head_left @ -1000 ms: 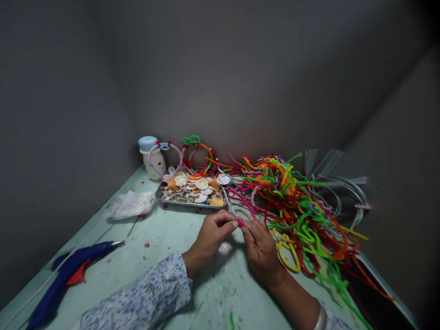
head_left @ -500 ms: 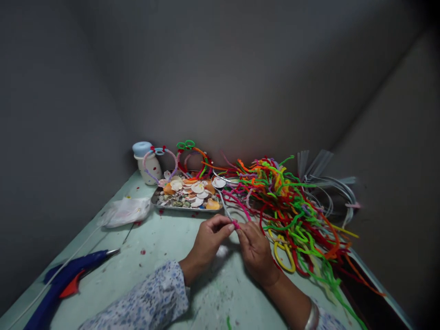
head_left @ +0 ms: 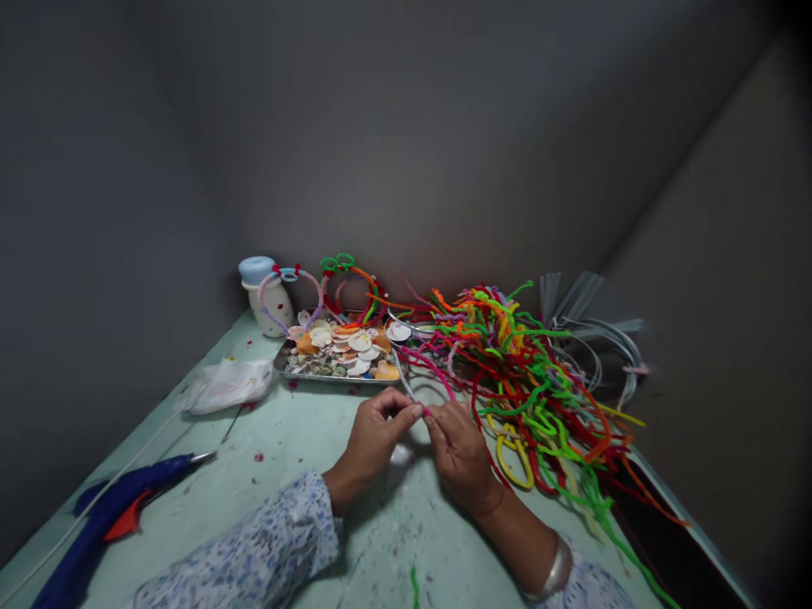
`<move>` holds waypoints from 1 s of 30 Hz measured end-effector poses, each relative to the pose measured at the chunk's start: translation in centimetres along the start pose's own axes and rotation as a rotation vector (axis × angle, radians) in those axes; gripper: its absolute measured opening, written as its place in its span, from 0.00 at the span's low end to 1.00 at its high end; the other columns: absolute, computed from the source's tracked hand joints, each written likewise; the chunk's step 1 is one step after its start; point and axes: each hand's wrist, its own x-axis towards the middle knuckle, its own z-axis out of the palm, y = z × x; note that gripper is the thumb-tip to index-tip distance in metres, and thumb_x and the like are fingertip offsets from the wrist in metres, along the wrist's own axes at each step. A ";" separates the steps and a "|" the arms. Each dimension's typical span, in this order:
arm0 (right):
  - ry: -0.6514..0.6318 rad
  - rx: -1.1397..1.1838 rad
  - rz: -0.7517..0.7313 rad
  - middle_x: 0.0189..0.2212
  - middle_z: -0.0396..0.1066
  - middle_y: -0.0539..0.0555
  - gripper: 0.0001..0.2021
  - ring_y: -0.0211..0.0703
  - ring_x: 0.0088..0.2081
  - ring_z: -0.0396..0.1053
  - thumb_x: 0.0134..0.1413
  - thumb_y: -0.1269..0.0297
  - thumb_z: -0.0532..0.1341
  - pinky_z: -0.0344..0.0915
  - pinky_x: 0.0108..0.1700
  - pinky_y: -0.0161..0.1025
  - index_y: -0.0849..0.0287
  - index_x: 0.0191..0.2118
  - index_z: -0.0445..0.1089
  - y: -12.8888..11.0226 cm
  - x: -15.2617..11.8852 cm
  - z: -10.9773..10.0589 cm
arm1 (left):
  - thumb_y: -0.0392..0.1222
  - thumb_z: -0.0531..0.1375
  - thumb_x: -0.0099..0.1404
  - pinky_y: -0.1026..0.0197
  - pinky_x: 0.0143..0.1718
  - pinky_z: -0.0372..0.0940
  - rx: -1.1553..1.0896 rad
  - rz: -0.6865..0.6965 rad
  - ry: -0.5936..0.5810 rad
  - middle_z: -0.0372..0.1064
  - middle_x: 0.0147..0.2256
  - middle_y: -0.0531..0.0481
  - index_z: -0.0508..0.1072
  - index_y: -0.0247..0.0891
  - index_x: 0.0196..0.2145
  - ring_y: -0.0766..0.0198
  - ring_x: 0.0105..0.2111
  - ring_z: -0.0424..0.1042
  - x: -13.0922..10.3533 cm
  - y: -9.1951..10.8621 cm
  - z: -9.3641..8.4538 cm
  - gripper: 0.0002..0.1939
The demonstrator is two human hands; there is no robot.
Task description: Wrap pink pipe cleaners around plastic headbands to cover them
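The landmark is the metal tray (head_left: 342, 380), which is heaped with shells (head_left: 355, 342) and stands on the bench (head_left: 304, 457). In front of the tray, toward the person, the left hand (head_left: 374, 436) and the right hand (head_left: 461, 452) meet, and both pinch a small pink piece (head_left: 426, 412). The fingers cover most of this piece, so I cannot tell its full shape. A pale strip (head_left: 403, 372) runs from the fingers up past the right edge of the tray; how it joins the pink piece is hidden. To the right of the tray lies a tangled pile of fuzzy stems (head_left: 533, 372), where single stems are hard to follow. Left of the tray and nearer to the person is the blue glue gun (head_left: 120, 499), its handle cut off by the lower edge of the view. Behind the tray's left end, the jar (head_left: 270, 300) is partly covered by a pastel ring (head_left: 261, 296).
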 end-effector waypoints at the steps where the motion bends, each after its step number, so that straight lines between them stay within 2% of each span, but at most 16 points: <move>1: 0.003 -0.004 -0.005 0.27 0.67 0.52 0.09 0.44 0.32 0.64 0.63 0.71 0.51 0.61 0.38 0.43 0.56 0.39 0.68 0.0 0.0 0.0 | 0.45 0.63 0.59 0.64 0.33 0.58 0.007 0.005 0.003 0.65 0.26 0.53 0.72 0.35 0.25 0.66 0.29 0.62 0.0 0.0 0.0 0.11; 15: -0.015 -0.074 -0.050 0.26 0.65 0.52 0.09 0.43 0.30 0.63 0.63 0.71 0.51 0.61 0.37 0.43 0.58 0.39 0.68 0.1 0.0 0.2 | 0.45 0.64 0.57 0.63 0.31 0.58 0.049 0.001 0.053 0.66 0.24 0.53 0.72 0.34 0.25 0.67 0.27 0.62 -0.2 -0.2 -0.1 0.11; 21: 0.015 -0.061 -0.037 0.27 0.68 0.53 0.08 0.44 0.31 0.65 0.63 0.70 0.52 0.63 0.37 0.43 0.58 0.39 0.69 -0.1 0.0 0.1 | 0.46 0.65 0.56 0.63 0.32 0.59 -0.057 -0.034 0.030 0.68 0.25 0.52 0.73 0.34 0.26 0.67 0.28 0.63 -0.2 -0.1 0.3 0.12; 23: 0.039 -0.037 -0.015 0.29 0.70 0.53 0.08 0.44 0.33 0.66 0.63 0.70 0.52 0.64 0.38 0.43 0.57 0.40 0.68 -0.1 0.0 0.1 | 0.47 0.65 0.56 0.63 0.35 0.61 -0.124 -0.038 -0.001 0.70 0.28 0.51 0.75 0.34 0.30 0.65 0.30 0.66 -0.4 0.0 0.5 0.12; 27: 0.084 -0.014 0.043 0.30 0.70 0.53 0.08 0.44 0.33 0.67 0.63 0.70 0.51 0.65 0.37 0.42 0.56 0.39 0.67 0.2 -0.1 -0.1 | 0.49 0.63 0.58 0.60 0.42 0.62 -0.242 -0.084 -0.022 0.73 0.39 0.46 0.75 0.38 0.44 0.60 0.40 0.70 -0.6 -0.1 0.7 0.17; 30: 0.082 -0.016 0.053 0.29 0.69 0.53 0.07 0.44 0.33 0.66 0.63 0.70 0.51 0.65 0.36 0.41 0.56 0.38 0.67 0.3 -0.1 -0.2 | 0.50 0.63 0.59 0.59 0.43 0.62 -0.227 -0.130 0.012 0.73 0.39 0.45 0.75 0.40 0.46 0.58 0.41 0.70 -0.5 -0.4 0.5 0.19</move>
